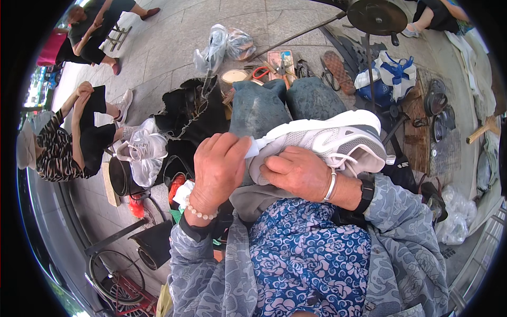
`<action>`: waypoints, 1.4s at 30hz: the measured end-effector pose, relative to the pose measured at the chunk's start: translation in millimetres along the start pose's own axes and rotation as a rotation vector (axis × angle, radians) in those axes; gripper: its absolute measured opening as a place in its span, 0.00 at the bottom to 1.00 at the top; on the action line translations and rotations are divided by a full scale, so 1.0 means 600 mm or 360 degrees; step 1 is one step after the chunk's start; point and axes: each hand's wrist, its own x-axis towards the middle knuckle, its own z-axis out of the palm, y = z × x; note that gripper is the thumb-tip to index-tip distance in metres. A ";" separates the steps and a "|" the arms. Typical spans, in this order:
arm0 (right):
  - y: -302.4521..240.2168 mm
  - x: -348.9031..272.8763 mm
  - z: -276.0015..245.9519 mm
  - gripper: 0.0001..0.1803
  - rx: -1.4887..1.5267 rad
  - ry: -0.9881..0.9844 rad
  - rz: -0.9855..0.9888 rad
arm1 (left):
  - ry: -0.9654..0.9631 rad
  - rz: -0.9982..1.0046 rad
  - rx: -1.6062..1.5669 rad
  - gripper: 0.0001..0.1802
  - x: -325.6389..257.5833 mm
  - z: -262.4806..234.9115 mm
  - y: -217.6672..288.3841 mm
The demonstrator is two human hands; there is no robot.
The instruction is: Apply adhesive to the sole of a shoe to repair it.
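A white and grey sneaker (327,138) lies on its side across my lap, toe pointing left. My right hand (297,171) rests on its sole side and grips it near the toe. My left hand (219,166), a bead bracelet on the wrist, pinches a small white cloth or paper (257,148) against the toe of the sneaker. My knees in blue jeans (280,103) lie under the shoe.
A second white sneaker (142,148) sits to my left beside black bags (190,113). Ahead on the pavement lie scissors, tools, a shoe sole (338,68) and plastic bags (222,45). Two people sit at the far left. A metal stand (376,18) rises at right.
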 end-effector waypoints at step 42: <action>0.003 0.000 -0.004 0.27 -0.0021 -0.0166 -0.0041 | 0.0025 -0.0305 -0.0063 0.24 -0.086 -0.004 0.018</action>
